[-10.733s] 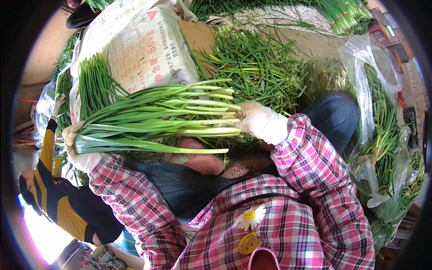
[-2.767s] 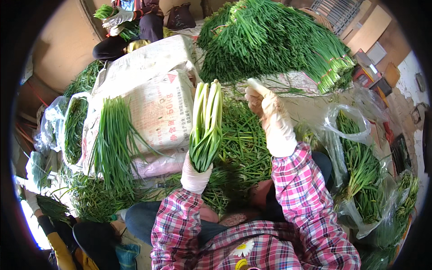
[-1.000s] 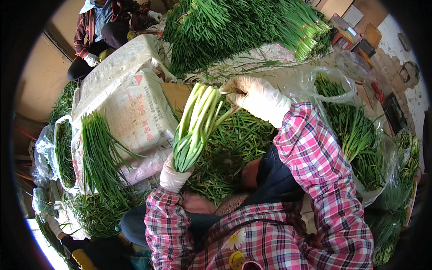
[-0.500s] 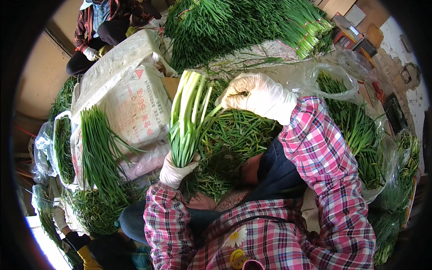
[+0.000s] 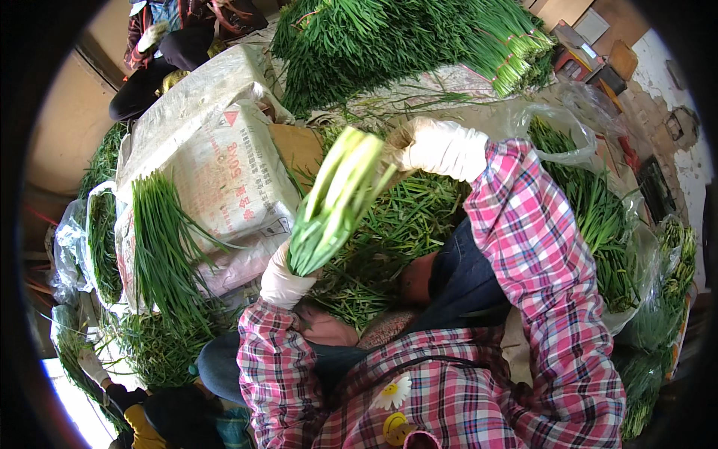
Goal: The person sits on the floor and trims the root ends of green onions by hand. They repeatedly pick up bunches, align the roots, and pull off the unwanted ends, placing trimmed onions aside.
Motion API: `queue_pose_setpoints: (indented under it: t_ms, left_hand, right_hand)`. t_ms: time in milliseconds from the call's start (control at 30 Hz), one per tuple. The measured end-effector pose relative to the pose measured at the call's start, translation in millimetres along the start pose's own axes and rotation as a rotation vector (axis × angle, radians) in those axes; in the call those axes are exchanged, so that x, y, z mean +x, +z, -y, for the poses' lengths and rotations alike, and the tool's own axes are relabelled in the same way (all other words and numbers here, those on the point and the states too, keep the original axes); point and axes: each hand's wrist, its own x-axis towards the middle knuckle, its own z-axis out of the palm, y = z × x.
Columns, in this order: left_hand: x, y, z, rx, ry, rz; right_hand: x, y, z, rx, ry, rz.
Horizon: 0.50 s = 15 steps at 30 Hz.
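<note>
White-gloved left hand (image 5: 287,278) holds a bunch of pale-stemmed green leaves (image 5: 335,200) mid-frame; white-gloved right hand (image 5: 431,147) curls near its top, grip unclear; firm yet gentle left pressure should prevent bruising.

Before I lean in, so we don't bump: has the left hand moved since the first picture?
Yes, rightward: the left hand went from the left edge of the white sack to near its right.

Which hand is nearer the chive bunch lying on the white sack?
Left. The left hand, around a second bunch, is right of the chive bunch; the right hand is farther right, near the second bunch's pale end.
</note>
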Motion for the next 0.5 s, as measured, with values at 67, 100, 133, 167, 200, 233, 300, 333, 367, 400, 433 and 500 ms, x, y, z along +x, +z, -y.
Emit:
queue_pose_setpoints:
  t_ms: [67,100,133,167,200,233,300,333,367,400,433,500]
  left_hand:
    - [1,0,6,0.125,0.121,-0.016]
    - [1,1,7,0.216,0.141,-0.053]
    - [1,2,7,0.223,0.16,-0.033]
    - [0,4,6,0.179,0.164,-0.009]
    - [0,5,4,0.082,0.177,0.043]
    - [0,7,1,-0.063,0.109,0.087]
    - [-2,8,-6,0.034,0.094,0.109]
    - [-4,7,-11,0.065,0.094,0.119]
    - [-4,8,-14,0.1,0.052,0.129]
    - [-5,8,-17,0.115,0.027,0.14]
    - [-6,7,-20,0.057,0.028,0.171]
    - [-6,6,-22,0.136,-0.018,0.16]
  right_hand:
    - [5,-4,-8,0.364,0.106,0.248]
    - [6,-7,-14,0.404,0.06,0.405]
    - [5,1,-21,0.327,-0.059,0.404]
    - [3,3,-28,0.579,-0.067,0.46]
    - [2,6,-35,0.597,-0.107,0.441]
    - [1,7,-39,0.645,-0.13,0.506]
    - [-2,8,-43,0.721,-0.151,0.585]
    - [-4,6,-41,0.742,-0.139,0.59]
    - [-6,4,-37,0.706,-0.068,0.563]
    - [-9,1,-31,0.648,-0.099,0.536]
    - [-12,-5,-25,0.533,-0.072,0.474]
    - [-16,-14,-9,0.224,-0.007,0.341]
